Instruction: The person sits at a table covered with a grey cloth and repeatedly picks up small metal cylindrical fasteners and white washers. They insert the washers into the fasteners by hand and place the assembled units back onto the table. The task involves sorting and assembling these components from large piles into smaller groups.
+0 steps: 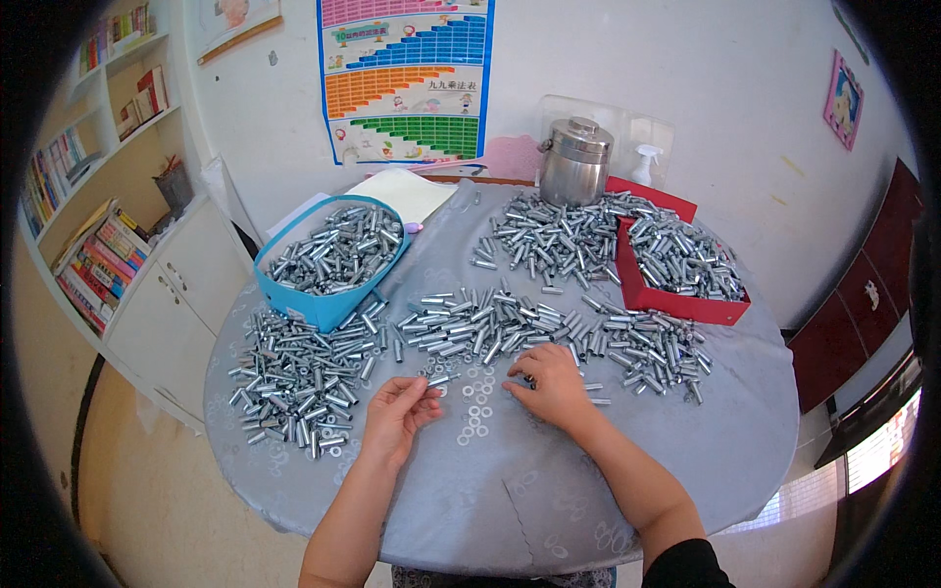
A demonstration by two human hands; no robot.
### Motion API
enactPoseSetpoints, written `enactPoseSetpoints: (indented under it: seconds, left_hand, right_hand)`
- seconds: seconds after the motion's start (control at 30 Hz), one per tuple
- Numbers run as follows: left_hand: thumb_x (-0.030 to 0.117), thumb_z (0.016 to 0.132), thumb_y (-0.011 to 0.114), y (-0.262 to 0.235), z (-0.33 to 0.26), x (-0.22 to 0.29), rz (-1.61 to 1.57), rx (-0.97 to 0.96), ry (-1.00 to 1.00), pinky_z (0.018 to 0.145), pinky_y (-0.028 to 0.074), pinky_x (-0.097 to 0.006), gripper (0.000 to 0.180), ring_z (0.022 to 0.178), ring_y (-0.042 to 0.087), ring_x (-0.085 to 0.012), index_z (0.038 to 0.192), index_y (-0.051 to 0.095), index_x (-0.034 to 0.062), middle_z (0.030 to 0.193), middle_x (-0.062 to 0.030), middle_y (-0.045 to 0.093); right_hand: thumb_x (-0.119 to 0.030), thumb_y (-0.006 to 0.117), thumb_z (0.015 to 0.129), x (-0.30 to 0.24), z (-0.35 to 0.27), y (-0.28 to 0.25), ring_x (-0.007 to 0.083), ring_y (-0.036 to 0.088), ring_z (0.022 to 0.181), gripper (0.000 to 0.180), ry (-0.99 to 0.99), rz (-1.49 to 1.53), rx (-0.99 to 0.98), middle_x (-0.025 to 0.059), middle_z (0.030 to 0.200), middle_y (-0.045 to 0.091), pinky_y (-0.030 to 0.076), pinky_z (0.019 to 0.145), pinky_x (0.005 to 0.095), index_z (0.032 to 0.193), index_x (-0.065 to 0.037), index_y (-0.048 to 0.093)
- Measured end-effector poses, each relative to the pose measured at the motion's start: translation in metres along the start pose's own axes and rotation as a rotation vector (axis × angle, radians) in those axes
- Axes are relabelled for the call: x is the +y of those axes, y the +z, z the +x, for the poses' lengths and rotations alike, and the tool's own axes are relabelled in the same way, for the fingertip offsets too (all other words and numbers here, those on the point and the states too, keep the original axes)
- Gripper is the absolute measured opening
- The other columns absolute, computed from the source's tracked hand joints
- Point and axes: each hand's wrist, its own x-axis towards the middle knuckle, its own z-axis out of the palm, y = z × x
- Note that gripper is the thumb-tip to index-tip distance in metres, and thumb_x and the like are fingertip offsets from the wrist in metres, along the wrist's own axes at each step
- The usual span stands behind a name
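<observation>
My left hand [397,416] pinches a short silvery metal sleeve [444,379] between thumb and fingertips, its free end pointing right. Just right of it, a loose patch of flat metal washers [476,412] lies on the grey tablecloth. My right hand [551,384] is beyond the washers' right side, fingers curled and thumb drawn in; whatever they hold is hidden. Ahead of both hands spreads a heap of metal sleeves [490,321]. Another heap of sleeves [299,377], with some washers among them, lies to the left of my left hand.
A blue basket [319,306] full of metal pieces stands at the back left. At the back right are a red box [676,304] holding more pieces, a steel lidded pot [576,162] and a white spray bottle [645,165]. Paper [407,194] lies by the wall.
</observation>
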Motion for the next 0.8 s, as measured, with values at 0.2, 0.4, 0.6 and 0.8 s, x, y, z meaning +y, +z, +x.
enactPoseSetpoints:
  seconds: [0.2,0.4,0.6,0.8]
  left_hand:
    - [0.008,0.081,0.059,-0.002,0.001,-0.003,0.003,-0.008,-0.019,0.059,0.055,-0.028,0.01,0.066,0.061,-0.0166,0.086,0.054,0.001,0.08,-0.0146,0.061]
    - [0.009,0.081,0.059,-0.001,0.001,-0.005,0.016,-0.015,-0.027,0.058,0.054,-0.027,0.01,0.065,0.061,-0.0157,0.086,0.055,0.0019,0.08,-0.014,0.062]
    - [0.01,0.081,0.06,0.001,0.0,-0.008,0.06,-0.022,-0.055,0.057,0.054,-0.027,0.01,0.064,0.061,-0.0163,0.086,0.055,0.0021,0.079,-0.0134,0.062]
    - [0.011,0.082,0.058,0.002,0.001,-0.013,0.035,-0.096,-0.131,0.057,0.054,-0.028,0.009,0.063,0.061,-0.0167,0.086,0.056,0.0021,0.078,-0.0126,0.062]
  right_hand:
    - [-0.026,0.067,0.068,-0.002,-0.002,-0.008,0.0222,0.052,0.087,0.02,-0.005,0.034,-0.085,0.0037,0.083,0.059,0.036,0.08,0.0342,0.081,-0.011,0.067]
    - [-0.025,0.067,0.069,0.002,-0.003,-0.011,0.0211,0.053,0.086,0.021,-0.067,-0.007,-0.198,0.003,0.085,0.061,0.037,0.08,0.0331,0.085,-0.012,0.067]
    - [-0.01,0.066,0.073,-0.016,0.002,-0.008,0.0155,0.056,0.087,0.018,0.192,0.636,-0.132,0.0054,0.089,0.059,0.044,0.076,0.0275,0.091,-0.006,0.064]
    - [-0.001,0.063,0.075,-0.032,-0.003,0.003,0.0155,0.055,0.091,0.02,0.173,0.992,-0.04,0.0067,0.095,0.057,0.044,0.079,0.0257,0.095,-0.001,0.06]
